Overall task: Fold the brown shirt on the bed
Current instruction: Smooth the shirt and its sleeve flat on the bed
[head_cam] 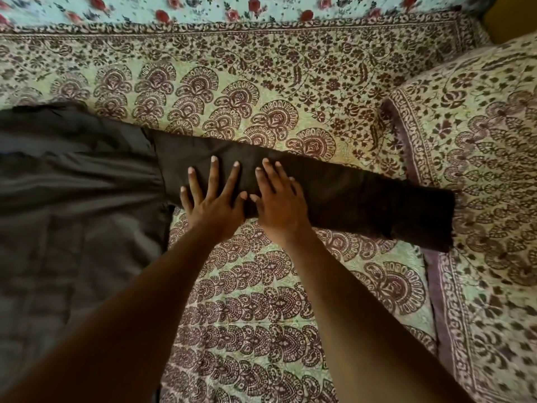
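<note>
**Operator:** Two things fill my view, largest first: the bed (261,286) under its paisley cover, then the brown shirt (87,175) lying across it. The shirt's body spreads out at nine o'clock, running off the left edge. From it one sleeve (363,196) reaches toward three o'clock, dipping slightly to four, ending just at the patterned pillow (479,170).

**Observer:** So the long axis runs left to right?

**Operator:** Yes, nine to three, straight across my reach. Both hands sit on the sleeve near where it meets the body, at twelve o'clock from me.

**Observer:** How do the hands stand?

**Operator:** My left hand (213,199) lies flat, fingers splayed wide, pressing the cloth. My right hand (280,199) lies flat too, fingers closer together, just beside the left; the thumbs nearly touch. Neither grips anything.

**Observer:** Which is nearer the cuff?

**Operator:** The right one. The cuff end is well out at three o'clock, so I judge the right hand should fetch it while the left pins the shoulder.

**Observer:** And the cloth itself?

**Operator:** Dark brown on the sleeve, smooth and flat. The body looks greyer, with soft creases fanning from the armhole. I'd say folding has barely begun.
</note>
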`<state>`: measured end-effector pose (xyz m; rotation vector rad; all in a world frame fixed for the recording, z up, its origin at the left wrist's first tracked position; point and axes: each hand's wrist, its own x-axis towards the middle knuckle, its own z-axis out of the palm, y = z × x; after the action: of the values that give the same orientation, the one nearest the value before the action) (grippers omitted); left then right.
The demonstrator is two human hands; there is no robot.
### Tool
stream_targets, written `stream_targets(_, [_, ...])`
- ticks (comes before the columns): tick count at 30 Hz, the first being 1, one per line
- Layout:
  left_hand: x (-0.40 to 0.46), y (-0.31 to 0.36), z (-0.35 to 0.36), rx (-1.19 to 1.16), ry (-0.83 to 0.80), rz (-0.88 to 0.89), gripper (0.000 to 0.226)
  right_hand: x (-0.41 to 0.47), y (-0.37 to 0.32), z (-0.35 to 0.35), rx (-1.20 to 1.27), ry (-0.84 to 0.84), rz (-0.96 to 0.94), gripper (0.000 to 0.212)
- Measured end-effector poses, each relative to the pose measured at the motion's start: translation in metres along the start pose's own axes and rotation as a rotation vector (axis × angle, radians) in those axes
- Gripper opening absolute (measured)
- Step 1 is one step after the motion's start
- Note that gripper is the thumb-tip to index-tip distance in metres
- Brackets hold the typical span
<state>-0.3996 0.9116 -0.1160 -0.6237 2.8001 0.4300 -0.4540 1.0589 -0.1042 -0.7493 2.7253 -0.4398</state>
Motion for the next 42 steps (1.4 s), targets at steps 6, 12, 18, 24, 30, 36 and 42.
stream_targets(6, [0.003,-0.002,-0.008,0.012,-0.073,0.004,0.100,-0.040,0.071,-0.016,-0.180,0.081,0.139,0.069])
stream_targets(12, [0.006,-0.001,-0.015,0.003,-0.154,-0.014,0.104,-0.078,0.133,-0.045,-0.296,0.055,0.258,0.076])
stream_targets(18, [0.002,0.023,-0.026,0.014,-0.191,-0.081,0.100,-0.109,0.154,-0.077,-0.528,0.011,0.130,0.070])
stream_targets(24, [0.014,0.027,-0.031,-0.005,-0.262,-0.102,0.108,-0.124,0.160,-0.084,-0.582,-0.017,0.190,0.063])
stream_targets(30, [0.022,0.023,-0.033,0.035,-0.278,-0.074,0.114,-0.077,0.075,-0.048,-0.239,0.096,-0.039,0.061])
stream_targets(36, [0.033,0.015,-0.031,0.079,-0.283,-0.011,0.123,-0.051,0.070,-0.009,-0.114,0.069,-0.053,0.053])
stream_targets(42, [0.028,-0.004,-0.059,-0.025,-0.291,0.063,0.099,-0.039,0.030,-0.006,-0.153,0.216,0.230,0.057])
